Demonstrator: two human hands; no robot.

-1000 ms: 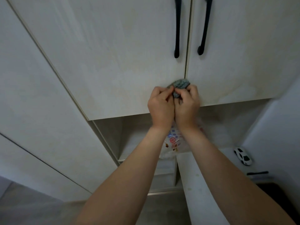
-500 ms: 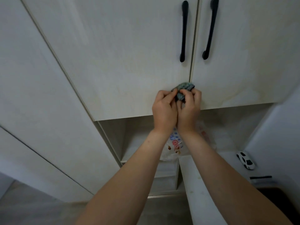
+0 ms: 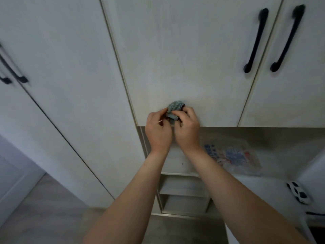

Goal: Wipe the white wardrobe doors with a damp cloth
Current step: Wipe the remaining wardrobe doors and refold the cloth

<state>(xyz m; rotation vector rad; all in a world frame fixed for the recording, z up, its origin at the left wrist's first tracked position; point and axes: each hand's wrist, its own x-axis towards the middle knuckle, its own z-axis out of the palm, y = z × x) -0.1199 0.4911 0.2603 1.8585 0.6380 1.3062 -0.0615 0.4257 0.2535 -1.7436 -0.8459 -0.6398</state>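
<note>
A small grey-green cloth (image 3: 174, 107) is bunched into a ball in front of the lower edge of a white wardrobe door (image 3: 184, 55). My left hand (image 3: 158, 131) and my right hand (image 3: 187, 128) sit side by side just below it, and the fingertips of both pinch the cloth. A second white door (image 3: 288, 95) with a black handle (image 3: 288, 37) hangs to the right. The near door's black handle (image 3: 255, 40) is at its upper right.
A tall white panel (image 3: 58, 81) with black handles (image 3: 12, 71) stands at the left. Below the doors is an open niche with a printed plastic bag (image 3: 235, 157) and shelves (image 3: 182, 185). A white toy car (image 3: 299, 191) lies on the white surface at right.
The view has swung left, so the door handles now lie far to the right. Both hands still hold the cloth, now before the near door's left part instead of at the seam.
</note>
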